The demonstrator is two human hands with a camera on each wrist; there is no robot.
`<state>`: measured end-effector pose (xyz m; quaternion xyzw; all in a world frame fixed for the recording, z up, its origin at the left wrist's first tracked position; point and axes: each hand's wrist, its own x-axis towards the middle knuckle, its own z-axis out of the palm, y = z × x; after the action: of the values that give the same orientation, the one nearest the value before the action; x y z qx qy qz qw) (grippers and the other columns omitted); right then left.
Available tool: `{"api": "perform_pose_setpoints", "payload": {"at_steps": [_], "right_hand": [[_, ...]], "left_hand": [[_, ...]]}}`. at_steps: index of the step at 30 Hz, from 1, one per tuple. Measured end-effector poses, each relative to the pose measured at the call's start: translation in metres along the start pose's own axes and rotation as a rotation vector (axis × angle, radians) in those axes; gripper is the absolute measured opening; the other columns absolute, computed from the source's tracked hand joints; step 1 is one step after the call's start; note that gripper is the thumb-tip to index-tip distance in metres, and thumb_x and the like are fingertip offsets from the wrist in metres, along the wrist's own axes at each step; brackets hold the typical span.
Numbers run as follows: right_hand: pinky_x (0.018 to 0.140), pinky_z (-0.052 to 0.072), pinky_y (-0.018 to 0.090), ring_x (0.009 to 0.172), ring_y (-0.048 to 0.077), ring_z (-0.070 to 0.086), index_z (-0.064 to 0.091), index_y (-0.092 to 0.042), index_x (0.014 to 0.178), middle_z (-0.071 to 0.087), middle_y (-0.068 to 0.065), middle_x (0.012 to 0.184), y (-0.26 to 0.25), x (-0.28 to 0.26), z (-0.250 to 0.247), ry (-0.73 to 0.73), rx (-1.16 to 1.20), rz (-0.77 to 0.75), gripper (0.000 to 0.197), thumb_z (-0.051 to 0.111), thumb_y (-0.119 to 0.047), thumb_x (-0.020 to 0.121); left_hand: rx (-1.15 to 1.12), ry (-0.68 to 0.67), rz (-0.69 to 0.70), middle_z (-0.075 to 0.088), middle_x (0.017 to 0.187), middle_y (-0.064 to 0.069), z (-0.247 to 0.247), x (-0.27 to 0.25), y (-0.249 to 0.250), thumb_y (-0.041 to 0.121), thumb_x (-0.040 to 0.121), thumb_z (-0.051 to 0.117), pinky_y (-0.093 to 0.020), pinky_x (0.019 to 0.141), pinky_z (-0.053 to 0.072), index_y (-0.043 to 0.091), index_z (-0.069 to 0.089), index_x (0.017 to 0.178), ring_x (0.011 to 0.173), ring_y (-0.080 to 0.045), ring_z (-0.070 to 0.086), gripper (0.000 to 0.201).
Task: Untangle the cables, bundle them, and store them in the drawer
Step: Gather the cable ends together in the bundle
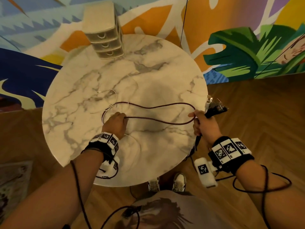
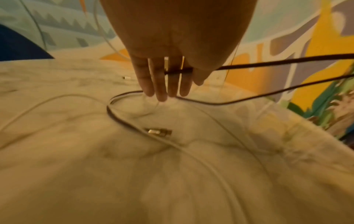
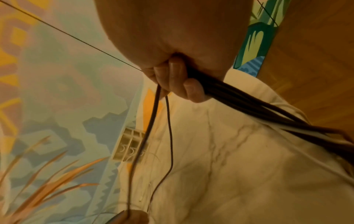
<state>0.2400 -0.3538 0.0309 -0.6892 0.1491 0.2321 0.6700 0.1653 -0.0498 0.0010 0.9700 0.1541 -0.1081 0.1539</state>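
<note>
A dark maroon cable (image 1: 156, 106) runs in a long loop over the marble table (image 1: 165, 71) between both hands. My left hand (image 1: 115, 121) is low over the table; in the left wrist view the cable (image 2: 268, 65) passes between the thumb and the nearly straight fingers (image 2: 161, 84), which pinch it. At the table's right edge my right hand (image 1: 201, 123) grips several gathered coils of the same cable (image 3: 249, 104), and its plug end (image 1: 212, 109) sticks out beyond the fist. A thin white cable (image 1: 113, 93) lies loose on the table, with a metal connector (image 2: 159, 131) below my left hand.
A small beige drawer unit (image 1: 105, 42) with three shut drawers stands at the table's far edge, also in the right wrist view (image 3: 130, 147). A painted wall rises behind it. Wooden floor (image 1: 247, 113) surrounds the table, with my shoes (image 1: 178, 180) at its near edge.
</note>
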Motion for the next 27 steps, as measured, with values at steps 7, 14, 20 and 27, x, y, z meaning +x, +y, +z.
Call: {"api": "perform_pose_setpoints", "payload": {"at_steps": [7, 14, 20, 27], "right_hand": [[0.080, 0.044, 0.034, 0.081, 0.013, 0.053, 0.070, -0.020, 0.080, 0.063, 0.000, 0.092, -0.012, -0.001, 0.009, 0.254, -0.151, -0.260, 0.031, 0.045, -0.021, 0.098], [0.070, 0.041, 0.007, 0.068, -0.013, 0.056, 0.065, -0.017, 0.088, 0.062, -0.013, 0.084, -0.035, -0.033, 0.050, -0.229, -0.319, -0.352, 0.019, 0.049, -0.012, 0.097], [0.048, 0.034, 0.010, 0.043, -0.004, 0.047, 0.062, 0.012, 0.092, 0.052, -0.020, 0.043, -0.045, -0.044, 0.037, -0.219, -0.231, -0.275, 0.034, 0.042, -0.014, 0.100], [0.056, 0.036, 0.011, 0.049, -0.003, 0.047, 0.058, -0.017, 0.067, 0.050, -0.004, 0.063, -0.032, -0.047, 0.032, -0.262, -0.282, -0.265, 0.033, 0.049, -0.017, 0.098]], "left_hand": [[0.409, 0.149, 0.278, 0.065, 0.077, -0.012, -0.054, -0.024, 0.071, 0.037, 0.097, 0.036, -0.038, 0.078, 0.044, 0.014, 0.068, 0.083, 0.077, -0.032, 0.060, 0.041], [0.075, -0.207, 0.358, 0.053, 0.080, 0.002, -0.073, -0.041, 0.137, 0.039, 0.092, 0.047, -0.033, 0.067, 0.041, 0.024, 0.053, 0.106, 0.081, -0.023, 0.055, 0.021], [-0.850, -0.258, 0.130, 0.066, 0.073, -0.012, -0.106, -0.034, 0.141, 0.003, 0.088, 0.052, -0.031, 0.050, 0.044, 0.012, 0.047, 0.092, 0.055, -0.018, 0.052, 0.011], [-1.024, -0.253, 0.102, 0.055, 0.062, -0.011, -0.104, -0.036, 0.167, 0.001, 0.087, 0.057, -0.027, 0.041, 0.037, 0.007, 0.050, 0.085, 0.044, -0.017, 0.043, 0.009]]}}
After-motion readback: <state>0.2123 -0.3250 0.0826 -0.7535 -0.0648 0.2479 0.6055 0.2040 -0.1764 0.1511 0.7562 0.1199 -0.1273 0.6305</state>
